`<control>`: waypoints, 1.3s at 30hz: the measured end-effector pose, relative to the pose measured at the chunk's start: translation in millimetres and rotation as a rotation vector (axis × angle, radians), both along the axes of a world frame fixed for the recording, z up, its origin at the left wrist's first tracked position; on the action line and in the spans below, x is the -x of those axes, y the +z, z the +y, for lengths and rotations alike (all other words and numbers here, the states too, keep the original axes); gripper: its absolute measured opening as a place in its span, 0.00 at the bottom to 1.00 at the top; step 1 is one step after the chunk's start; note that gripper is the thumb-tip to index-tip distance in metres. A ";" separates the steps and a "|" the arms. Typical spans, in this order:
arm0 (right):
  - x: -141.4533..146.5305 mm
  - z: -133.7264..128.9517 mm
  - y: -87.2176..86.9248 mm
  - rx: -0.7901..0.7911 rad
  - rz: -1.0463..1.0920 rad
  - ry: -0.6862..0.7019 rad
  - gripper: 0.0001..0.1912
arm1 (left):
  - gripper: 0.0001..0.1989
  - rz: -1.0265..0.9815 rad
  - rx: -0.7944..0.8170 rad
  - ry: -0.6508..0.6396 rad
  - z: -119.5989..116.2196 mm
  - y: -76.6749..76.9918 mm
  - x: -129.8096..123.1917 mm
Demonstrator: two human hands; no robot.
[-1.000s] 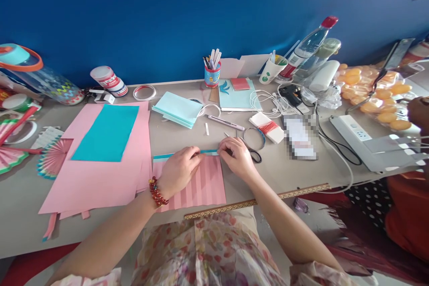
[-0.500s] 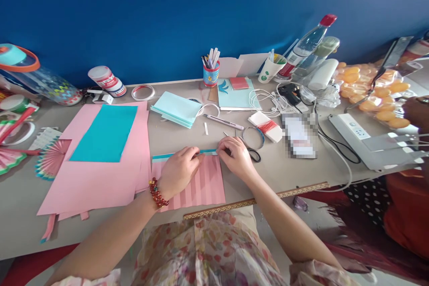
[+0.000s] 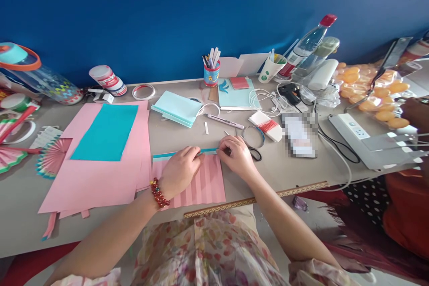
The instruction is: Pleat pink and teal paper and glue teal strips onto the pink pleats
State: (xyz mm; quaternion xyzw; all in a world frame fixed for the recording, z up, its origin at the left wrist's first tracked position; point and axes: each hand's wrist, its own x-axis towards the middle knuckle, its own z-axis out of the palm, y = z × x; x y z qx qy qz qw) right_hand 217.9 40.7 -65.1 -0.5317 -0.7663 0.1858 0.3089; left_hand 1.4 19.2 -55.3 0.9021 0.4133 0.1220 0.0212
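Observation:
A pink pleated sheet of paper with a blue strip along its far edge lies near the table's front. My left hand, a red bead bracelet at its wrist, rests over the sheet with its fingers bent and pressed together at the blue strip. At the strip's right end, my right hand is closed, thumb and fingers pinching the paper's far corner. Scissors lie partly hidden under and behind my right hand, black handles showing. A white paper strip and a pale utility knife lie just beyond.
On the left are large pink sheets under a blue sheet, and a folded fan. Pale blue paper, a pen cup, thread-wound card, phone and power strip lie around. Another person sits right.
Both hands stay in almost the same place on the pleated paper. The view has shifted very slightly; nothing else visibly moves on the table.

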 end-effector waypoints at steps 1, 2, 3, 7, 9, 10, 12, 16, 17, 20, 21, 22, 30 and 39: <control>0.0 0.0 -0.3 -0.003 -0.005 0.000 0.07 | 0.14 0.000 -0.001 0.000 -0.1 -0.6 0.0; -0.1 0.0 -0.6 -0.005 -0.011 0.001 0.07 | 0.13 0.001 -0.003 -0.001 -0.1 -1.2 0.1; -0.1 0.0 -0.9 -0.007 -0.017 0.002 0.07 | 0.13 0.001 -0.005 -0.001 -0.1 -1.7 0.0; -0.2 -0.4 -2.2 -0.018 -0.031 0.007 0.07 | 0.12 -0.022 -0.002 0.007 -0.3 -4.0 -0.1; -0.3 -0.8 -2.8 -0.024 -0.034 0.009 0.07 | 0.10 -0.042 0.010 0.016 -0.5 -4.8 -0.1; -0.2 -1.1 -3.1 -0.027 -0.035 0.010 0.07 | 0.10 -0.050 0.014 0.021 -0.7 -5.0 -0.1; -0.1 -1.5 -3.7 -0.028 -0.043 0.007 0.07 | 0.09 -0.055 0.016 0.020 -0.9 -5.1 0.0; 0.0 -1.7 -4.6 -0.028 -0.059 0.003 0.07 | 0.09 -0.053 0.009 0.005 -0.8 -4.5 0.2; 0.0 -1.6 -4.6 -0.029 -0.062 0.003 0.07 | 0.10 -0.048 0.006 0.004 -0.8 -4.4 0.2; 0.1 -2.1 -3.9 -0.031 -0.068 0.007 0.07 | 0.10 -0.024 -0.005 0.009 -0.6 -4.6 0.2; 0.1 -2.4 -3.5 -0.029 -0.068 0.008 0.07 | 0.10 -0.018 -0.008 0.012 -0.6 -4.7 0.2; 0.1 -2.8 -3.0 -0.027 -0.069 0.008 0.08 | 0.10 -0.014 -0.008 0.012 -0.6 -4.8 0.2; 0.4 -4.0 -0.8 -0.024 -0.080 0.012 0.07 | 0.10 -0.017 -0.002 0.008 -0.4 -5.0 0.1; -0.9 -5.2 -1.5 -0.035 -0.098 0.035 0.06 | 0.10 0.042 -0.006 -0.025 0.2 0.0 1.8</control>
